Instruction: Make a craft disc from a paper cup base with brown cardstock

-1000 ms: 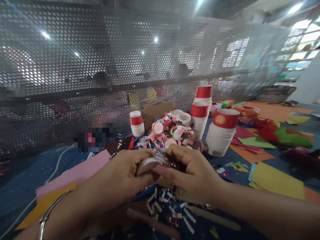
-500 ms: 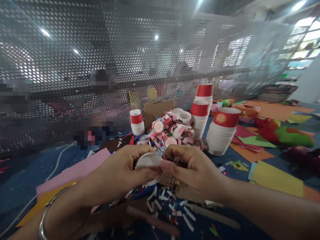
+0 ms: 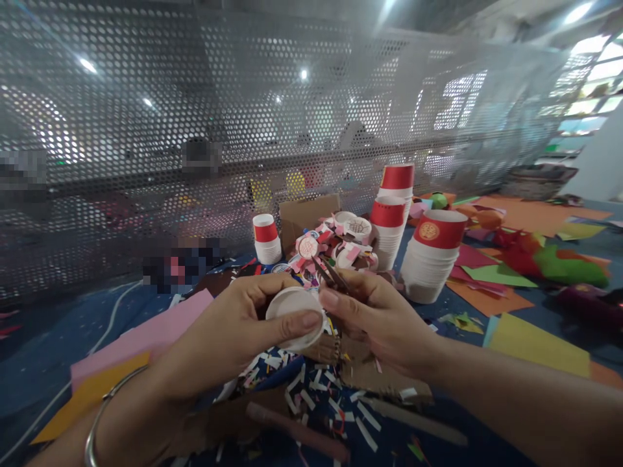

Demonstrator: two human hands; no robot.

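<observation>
Left hand (image 3: 238, 331) grips cup (image 3: 292, 303): white, round, thin-rimmed, plain. Right hand (image 3: 384, 318) clasps scissors (image 3: 337, 280), blades parted.

White paper cup (image 3: 291, 302); red-banded cup stack (image 3: 427, 271), gold emblem (image 3: 429, 232)

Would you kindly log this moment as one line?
left hand: holds round white piece | right hand: holds scissors | below: paper scraps | beyond: red-and-white cups
</observation>
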